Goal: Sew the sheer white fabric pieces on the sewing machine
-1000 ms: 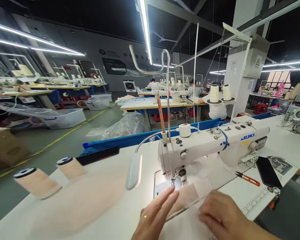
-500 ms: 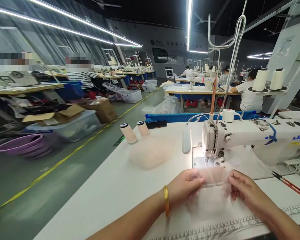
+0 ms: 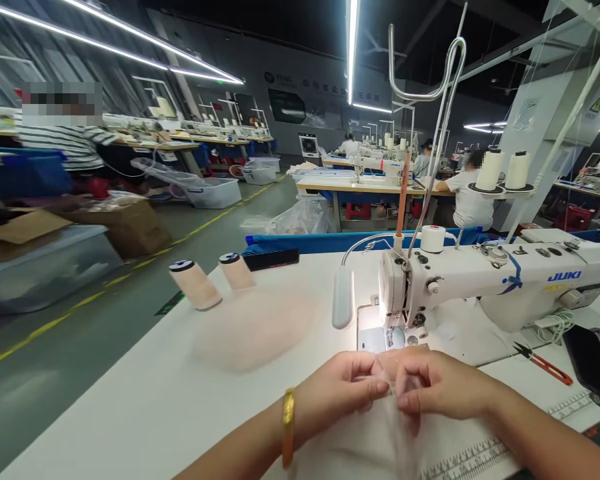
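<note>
Both hands pinch a sheer pale pink fabric (image 3: 365,440) just in front of the sewing machine (image 3: 460,273). My left hand (image 3: 347,383), with a gold bangle at its wrist, is closed on the fabric's upper edge. Close beside it, my right hand (image 3: 440,387) is closed on the same fabric, its thumb and fingers pressed together. The cloth hangs toward the table's front edge, partly hidden by the hands. Behind the fingers lies the machine's lit needle plate (image 3: 373,333). More sheer pinkish fabric (image 3: 255,327) lies to the left on the table.
Two thread cones (image 3: 196,285) and a dark flat object (image 3: 275,259) stand at the table's far left. Red-handled thread snips (image 3: 545,365), a black phone (image 3: 590,360) and a printed ruler strip (image 3: 470,457) are at the right. People work at machines beyond.
My hands have come together, the right one moving left to the left hand. The fabric between them is now bunched rather than stretched. The view has turned to the right.
</note>
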Tool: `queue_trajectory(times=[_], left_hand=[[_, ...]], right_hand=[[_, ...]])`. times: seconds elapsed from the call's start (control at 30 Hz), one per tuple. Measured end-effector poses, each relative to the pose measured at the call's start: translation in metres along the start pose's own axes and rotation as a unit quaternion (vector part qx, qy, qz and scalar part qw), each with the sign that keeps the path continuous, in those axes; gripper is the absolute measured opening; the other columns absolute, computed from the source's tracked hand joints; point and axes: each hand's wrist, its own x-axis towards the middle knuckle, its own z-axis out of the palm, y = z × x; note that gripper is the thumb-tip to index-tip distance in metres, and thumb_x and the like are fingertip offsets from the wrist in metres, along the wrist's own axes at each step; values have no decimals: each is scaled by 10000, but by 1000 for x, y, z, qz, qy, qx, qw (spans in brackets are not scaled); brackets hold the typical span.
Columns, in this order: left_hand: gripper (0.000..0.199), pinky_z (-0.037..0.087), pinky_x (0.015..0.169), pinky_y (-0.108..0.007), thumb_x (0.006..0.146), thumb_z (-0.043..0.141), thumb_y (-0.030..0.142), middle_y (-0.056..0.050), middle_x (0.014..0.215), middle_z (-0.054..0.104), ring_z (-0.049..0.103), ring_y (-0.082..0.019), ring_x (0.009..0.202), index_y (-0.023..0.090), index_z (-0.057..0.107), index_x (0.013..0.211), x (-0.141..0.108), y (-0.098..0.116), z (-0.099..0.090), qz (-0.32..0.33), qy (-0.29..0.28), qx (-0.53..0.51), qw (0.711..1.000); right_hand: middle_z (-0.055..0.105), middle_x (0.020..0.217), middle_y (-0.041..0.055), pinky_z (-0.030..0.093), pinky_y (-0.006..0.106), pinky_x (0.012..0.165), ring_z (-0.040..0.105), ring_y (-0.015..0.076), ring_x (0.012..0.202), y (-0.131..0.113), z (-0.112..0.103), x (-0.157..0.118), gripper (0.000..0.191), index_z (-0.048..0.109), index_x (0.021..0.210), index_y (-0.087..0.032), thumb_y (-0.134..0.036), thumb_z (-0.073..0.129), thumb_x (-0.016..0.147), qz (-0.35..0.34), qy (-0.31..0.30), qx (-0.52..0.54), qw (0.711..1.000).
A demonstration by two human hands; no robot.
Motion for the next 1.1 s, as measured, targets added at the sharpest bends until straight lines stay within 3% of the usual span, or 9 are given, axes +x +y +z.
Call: queue_trajectory(times=[0.1, 0.17, 0.3, 0.43, 0.53, 0.63, 0.8, 0.97, 1.1], left_hand=[[528, 244, 535, -237, 721, 744, 675, 69, 587, 427, 345, -107, 571, 190, 536, 700, 8, -4, 2, 7, -8, 1, 1000], [532, 259, 533, -238, 733, 722, 671, 70, 580, 402, 359, -111, 571, 203, 480, 664, 12, -8, 7, 8, 30, 5, 1000], [560, 283, 517, -238, 750, 687, 642, 75, 560, 342, 375, -114, 553, 226, 345, 598, 12, -17, 14, 24, 122, 20, 992], [502, 317, 529, -237, 787, 656, 553, 75, 559, 334, 372, -111, 549, 219, 344, 579, 10, -20, 16, 43, 142, 33, 988], [432, 328, 550, -233, 804, 652, 478, 63, 553, 379, 409, -119, 576, 199, 430, 560, 10, -19, 16, 70, 144, 62, 985], [242, 421, 656, -237, 844, 613, 376, 22, 693, 623, 556, -154, 701, 180, 678, 717, 9, -16, 17, 125, 95, 55, 986], [233, 485, 775, -253, 896, 584, 333, -16, 918, 756, 652, -198, 878, 191, 769, 896, 7, -17, 20, 176, 71, 49, 981], [244, 430, 680, -256, 860, 624, 403, -13, 778, 671, 577, -170, 733, 186, 713, 796, 8, -24, 22, 149, 184, 129, 963], [388, 351, 590, -245, 861, 604, 438, 23, 623, 488, 440, -132, 621, 185, 504, 585, 9, -25, 23, 137, 206, 140, 959]], right_hand=[[685, 742, -25, 456, 261, 641, 653, 185, 716, 4, -11, 7, 242, 651, 831, -223, -426, 780, 848, 6, -7, -38, 999], [658, 752, -31, 430, 253, 642, 630, 175, 725, 11, -13, 15, 260, 636, 887, -226, -458, 753, 881, 8, 17, -42, 999], [519, 726, -51, 344, 243, 605, 502, 148, 684, 25, -3, 22, 277, 601, 891, -231, -490, 684, 942, 3, 87, -57, 995], [535, 807, -30, 367, 260, 647, 485, 162, 743, 30, 7, 17, 295, 617, 967, -232, -526, 631, 976, -23, 100, -54, 993], [574, 859, -9, 402, 280, 684, 501, 179, 783, 29, 11, 15, 299, 629, 1020, -233, -526, 645, 964, -34, 124, -69, 989], [594, 864, 1, 427, 291, 689, 522, 185, 784, 28, 15, 15, 257, 629, 1056, -232, -474, 639, 969, -31, 139, -64, 988], [567, 762, -17, 400, 279, 634, 489, 168, 707, 23, 18, 16, 189, 595, 872, -229, -396, 611, 957, -42, 162, -102, 981], [556, 767, -16, 376, 281, 618, 485, 170, 710, 24, 19, 13, 222, 579, 849, -230, -423, 601, 955, -41, 171, -101, 979], [540, 782, -23, 388, 290, 658, 489, 180, 744, 25, 19, 10, 208, 598, 935, -243, -448, 616, 959, -31, 177, -102, 978]])
